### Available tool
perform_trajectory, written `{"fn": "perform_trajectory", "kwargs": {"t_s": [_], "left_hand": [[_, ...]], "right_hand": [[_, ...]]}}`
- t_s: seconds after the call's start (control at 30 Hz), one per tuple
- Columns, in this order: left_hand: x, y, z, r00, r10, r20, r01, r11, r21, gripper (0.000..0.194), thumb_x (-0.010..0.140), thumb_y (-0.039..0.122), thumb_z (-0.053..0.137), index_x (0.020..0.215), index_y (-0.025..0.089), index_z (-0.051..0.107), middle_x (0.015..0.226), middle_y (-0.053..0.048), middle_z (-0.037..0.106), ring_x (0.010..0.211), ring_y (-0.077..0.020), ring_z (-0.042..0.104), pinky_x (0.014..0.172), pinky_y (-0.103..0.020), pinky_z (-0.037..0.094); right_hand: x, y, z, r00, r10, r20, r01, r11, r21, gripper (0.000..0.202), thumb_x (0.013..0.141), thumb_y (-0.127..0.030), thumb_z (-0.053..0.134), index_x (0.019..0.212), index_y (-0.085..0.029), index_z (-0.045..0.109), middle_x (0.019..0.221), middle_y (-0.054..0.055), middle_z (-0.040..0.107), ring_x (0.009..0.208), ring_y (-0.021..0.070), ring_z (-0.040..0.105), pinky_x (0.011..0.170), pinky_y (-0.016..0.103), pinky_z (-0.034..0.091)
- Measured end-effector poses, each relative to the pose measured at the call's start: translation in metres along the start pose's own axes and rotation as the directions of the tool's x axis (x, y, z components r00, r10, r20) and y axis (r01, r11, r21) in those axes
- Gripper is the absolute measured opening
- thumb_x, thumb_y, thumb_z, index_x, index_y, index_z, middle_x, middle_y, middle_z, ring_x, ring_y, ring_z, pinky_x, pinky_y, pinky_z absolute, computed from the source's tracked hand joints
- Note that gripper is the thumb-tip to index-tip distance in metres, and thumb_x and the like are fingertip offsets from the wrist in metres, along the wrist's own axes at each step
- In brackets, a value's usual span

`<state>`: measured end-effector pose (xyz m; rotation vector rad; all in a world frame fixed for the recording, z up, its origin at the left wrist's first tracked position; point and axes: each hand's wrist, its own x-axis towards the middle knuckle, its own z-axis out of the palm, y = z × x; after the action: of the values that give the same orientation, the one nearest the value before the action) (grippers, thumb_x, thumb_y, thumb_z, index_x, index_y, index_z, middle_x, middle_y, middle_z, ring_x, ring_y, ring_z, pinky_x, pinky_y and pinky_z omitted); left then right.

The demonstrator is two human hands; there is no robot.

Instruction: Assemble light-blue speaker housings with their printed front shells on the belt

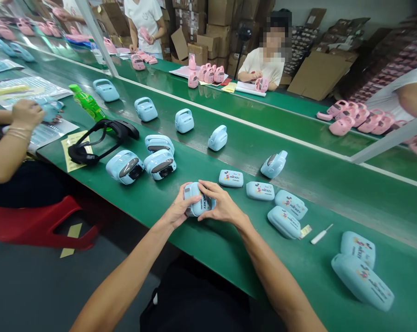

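Near the table edge, my left hand [176, 208] and my right hand [221, 201] are both closed around a light-blue plastic device casing [195, 210] with a Mickey print. Fingers cover part of it. To the left stand similar blue devices with dark glossy fronts, one of them a rounded device [125, 167] with a handle. On the right lie several printed blue casing shells, the closest being a shell [231, 178] just beyond my right hand. A small white-handled screwdriver [319, 237] lies by a small yellowish label [306, 231].
Several blue handled devices, such as one [184, 121], line the green conveyor [298, 143]. A black headset [101, 140] and green bottle [87, 102] are at the left. A co-worker's hand [27, 114] works beside a red stool [32, 221]. People across handle pink devices [208, 74].
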<state>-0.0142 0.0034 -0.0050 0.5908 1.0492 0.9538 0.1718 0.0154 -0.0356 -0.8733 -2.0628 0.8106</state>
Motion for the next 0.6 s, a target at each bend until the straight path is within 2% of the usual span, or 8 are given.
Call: {"fn": "perform_trajectory", "kwargs": {"t_s": [0.17, 0.2, 0.27, 0.33, 0.4, 0.5, 0.53, 0.6], "left_hand": [[0.001, -0.002, 0.002, 0.999, 0.007, -0.043, -0.009, 0.998, -0.056, 0.067, 0.059, 0.02, 0.09, 0.115, 0.028, 0.056, 0.105, 0.0, 0.067, 0.086, -0.0182, 0.067, 0.072, -0.029, 0.058], [0.002, -0.002, 0.002, 0.999, 0.015, -0.047, -0.019, 0.997, -0.081, 0.066, 0.058, 0.019, 0.09, 0.114, 0.028, 0.056, 0.105, 0.0, 0.068, 0.087, -0.0187, 0.067, 0.073, -0.03, 0.058], [0.003, -0.003, 0.003, 0.996, 0.065, -0.065, -0.074, 0.984, -0.161, 0.064, 0.058, 0.02, 0.089, 0.113, 0.027, 0.057, 0.106, 0.0, 0.068, 0.091, -0.0205, 0.067, 0.076, -0.032, 0.058], [0.005, -0.004, 0.004, 0.982, 0.166, -0.089, -0.184, 0.948, -0.26, 0.06, 0.061, 0.023, 0.087, 0.112, 0.028, 0.057, 0.11, -0.001, 0.068, 0.099, -0.0223, 0.067, 0.081, -0.034, 0.057], [0.007, -0.006, 0.006, 0.959, 0.268, -0.097, -0.285, 0.904, -0.319, 0.059, 0.061, 0.024, 0.086, 0.111, 0.03, 0.056, 0.114, 0.0, 0.067, 0.105, -0.0216, 0.065, 0.086, -0.033, 0.055], [0.011, -0.007, 0.003, 0.937, 0.34, -0.073, -0.347, 0.904, -0.25, 0.07, 0.051, 0.015, 0.09, 0.109, 0.031, 0.053, 0.106, 0.004, 0.067, 0.098, -0.0176, 0.065, 0.084, -0.028, 0.052], [0.014, -0.007, 0.0, 0.937, 0.345, -0.056, -0.349, 0.916, -0.199, 0.071, 0.05, 0.016, 0.091, 0.108, 0.03, 0.054, 0.101, 0.004, 0.067, 0.092, -0.0167, 0.064, 0.081, -0.026, 0.051], [0.022, -0.006, -0.007, 0.93, 0.366, -0.031, -0.367, 0.927, -0.077, 0.061, 0.055, 0.03, 0.091, 0.105, 0.027, 0.057, 0.092, 0.002, 0.066, 0.083, -0.0169, 0.063, 0.075, -0.025, 0.05]], "right_hand": [[0.002, -0.003, 0.0, 0.996, 0.069, 0.058, -0.071, 0.997, 0.039, 0.113, 0.055, -0.054, 0.095, 0.154, -0.033, 0.045, 0.161, 0.013, 0.043, 0.152, 0.035, 0.035, 0.127, 0.06, 0.018], [0.001, -0.003, 0.001, 0.996, 0.087, 0.036, -0.09, 0.994, 0.07, 0.112, 0.057, -0.055, 0.094, 0.154, -0.032, 0.044, 0.163, 0.012, 0.04, 0.154, 0.0346, 0.031, 0.127, 0.06, 0.017], [-0.001, -0.004, 0.007, 0.973, 0.198, -0.122, -0.175, 0.969, 0.174, 0.111, 0.061, -0.06, 0.09, 0.156, -0.028, 0.041, 0.165, 0.013, 0.035, 0.157, 0.0338, 0.024, 0.128, 0.058, 0.017], [-0.002, -0.005, 0.017, 0.859, 0.404, -0.315, -0.275, 0.882, 0.383, 0.109, 0.068, -0.064, 0.084, 0.157, -0.024, 0.037, 0.164, 0.015, 0.036, 0.156, 0.0339, 0.025, 0.126, 0.058, 0.023], [-0.001, -0.007, 0.029, 0.75, 0.588, -0.304, -0.298, 0.71, 0.638, 0.1, 0.074, -0.064, 0.079, 0.155, -0.022, 0.039, 0.158, 0.017, 0.045, 0.15, 0.035, 0.038, 0.121, 0.058, 0.036], [0.003, -0.005, 0.041, 0.745, 0.661, -0.086, -0.304, 0.452, 0.839, 0.088, 0.072, -0.058, 0.082, 0.145, -0.022, 0.048, 0.14, 0.016, 0.063, 0.13, 0.0356, 0.061, 0.105, 0.055, 0.054], [0.003, -0.004, 0.043, 0.747, 0.66, -0.075, -0.295, 0.431, 0.853, 0.09, 0.067, -0.055, 0.086, 0.142, -0.023, 0.049, 0.136, 0.015, 0.066, 0.126, 0.0349, 0.064, 0.102, 0.053, 0.056], [0.003, 0.003, 0.042, 0.755, 0.639, -0.144, -0.263, 0.498, 0.826, 0.1, 0.054, -0.049, 0.094, 0.139, -0.022, 0.049, 0.134, 0.014, 0.067, 0.122, 0.0329, 0.066, 0.101, 0.049, 0.057]]}}
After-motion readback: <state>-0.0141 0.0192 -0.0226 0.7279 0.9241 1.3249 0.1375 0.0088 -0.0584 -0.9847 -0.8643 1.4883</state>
